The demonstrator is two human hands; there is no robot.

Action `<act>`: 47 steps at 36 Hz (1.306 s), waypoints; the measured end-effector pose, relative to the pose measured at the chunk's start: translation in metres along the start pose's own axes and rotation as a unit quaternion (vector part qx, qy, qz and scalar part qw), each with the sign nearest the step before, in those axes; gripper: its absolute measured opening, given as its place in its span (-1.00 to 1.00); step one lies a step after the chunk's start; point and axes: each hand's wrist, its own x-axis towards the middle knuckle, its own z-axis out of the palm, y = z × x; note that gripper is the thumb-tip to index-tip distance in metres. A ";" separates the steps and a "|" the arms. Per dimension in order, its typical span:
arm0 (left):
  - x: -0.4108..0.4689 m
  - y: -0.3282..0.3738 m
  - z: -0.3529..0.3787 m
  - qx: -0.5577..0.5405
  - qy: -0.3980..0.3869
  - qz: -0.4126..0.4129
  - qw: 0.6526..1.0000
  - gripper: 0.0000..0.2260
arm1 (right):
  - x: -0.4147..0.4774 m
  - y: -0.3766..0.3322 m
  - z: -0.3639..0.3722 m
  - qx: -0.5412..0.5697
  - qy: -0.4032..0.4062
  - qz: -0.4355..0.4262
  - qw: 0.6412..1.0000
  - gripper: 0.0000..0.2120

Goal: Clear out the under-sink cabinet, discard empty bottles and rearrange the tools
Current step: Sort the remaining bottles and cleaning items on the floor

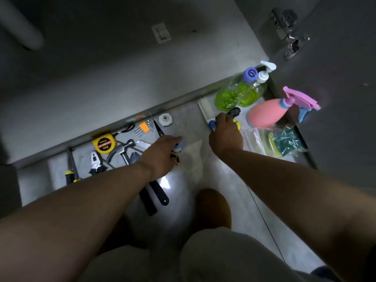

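Observation:
My left hand [162, 153] reaches over the tool pile on the cabinet floor [189, 123]. Its fingers curl over a small light-blue item [179, 147] and a yellow-and-black piece [176, 160]; the grip itself is hidden. My right hand [225, 135] is closed on a small tool with a blue end [212, 125] and a black end [234, 111]. Tools on the left: yellow tape measure [103, 144], hammer [122, 151], hex keys [143, 127], pliers [95, 161], screwdriver [70, 174]. Bottles at the right: two green ones [232, 96] [255, 92] and a pink sprayer [266, 115].
A white plastic fitting [165, 119] sits by the back wall. A bag of sponges [284, 141] lies right of my right hand, a clear plastic bag [193, 153] between the hands. Two black-handled tools [156, 192] lie under my left forearm. The door hinge [289, 33] is at upper right.

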 end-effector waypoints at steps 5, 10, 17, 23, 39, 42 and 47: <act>-0.015 0.005 -0.045 0.062 -0.029 -0.010 0.998 -0.56 | -0.021 -0.013 -0.001 0.055 -0.110 -0.142 0.982 -0.58; -0.016 0.004 -0.059 0.090 -0.024 -0.027 0.995 -0.47 | -0.035 -0.037 0.015 0.085 -0.178 -0.209 0.958 -0.49; 0.022 0.004 -0.036 0.067 -0.024 -0.055 0.996 -0.26 | -0.033 -0.052 0.036 0.064 -0.131 -0.209 0.967 -0.87; 0.058 0.011 -0.027 0.075 0.078 -0.099 0.989 -0.37 | -0.025 -0.037 0.036 0.058 -0.074 -0.145 0.985 -0.89; 0.090 0.038 -0.012 0.012 -0.005 0.007 1.000 -0.37 | -0.023 -0.006 0.020 0.170 -0.009 -0.030 0.985 -0.59; 0.072 0.034 -0.030 0.040 -0.034 0.015 0.999 -0.37 | -0.034 -0.010 0.016 0.143 -0.019 -0.064 0.988 -0.43; 0.010 0.018 -0.091 0.148 -0.105 -0.004 0.983 -0.57 | -0.040 -0.030 -0.004 0.103 -0.104 -0.166 0.975 -0.41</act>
